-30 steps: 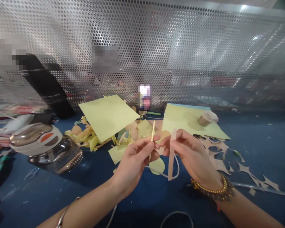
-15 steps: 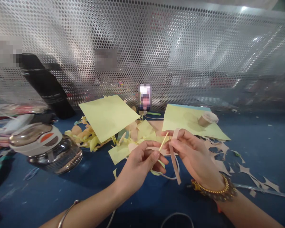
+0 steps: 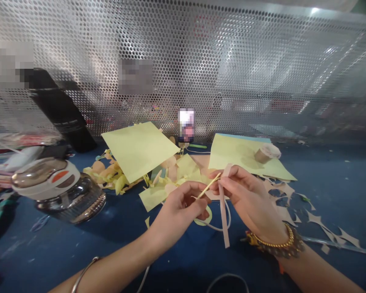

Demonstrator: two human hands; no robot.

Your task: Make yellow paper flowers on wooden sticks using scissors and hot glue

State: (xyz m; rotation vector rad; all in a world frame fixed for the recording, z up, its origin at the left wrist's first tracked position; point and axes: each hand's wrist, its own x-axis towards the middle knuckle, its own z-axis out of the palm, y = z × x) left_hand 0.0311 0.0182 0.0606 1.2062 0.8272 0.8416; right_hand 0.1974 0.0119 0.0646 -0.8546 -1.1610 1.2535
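Observation:
Pinched between the thumb and fingers of my left hand (image 3: 189,205) is a thin pale-yellow stick (image 3: 210,186), slanting up to the right. Its upper end comes close to the fingertips of my right hand (image 3: 247,193); whether they touch is hard to see. That hand grips a narrow pale-pink paper strip (image 3: 224,219), which hangs down past the fingers with a short end standing above them. Below the hands, a white cord (image 3: 215,228) loops over the blue table, and a round yellow-green paper piece (image 3: 205,217) shows beside my left fingers.
Yellow paper sheets (image 3: 140,150) and scraps (image 3: 189,167) lie behind the hands. A tape roll (image 3: 266,153) rests on the right sheet (image 3: 232,150). At left stand a glass jar (image 3: 70,199) and a black bottle (image 3: 61,110). Pink offcuts (image 3: 283,213) lie right, before a perforated metal panel (image 3: 183,53).
The yellow stick has tilted lower and its tip has shifted right, toward my right fingers. The hanging strip now points more nearly straight down. My left fingers have curled in more.

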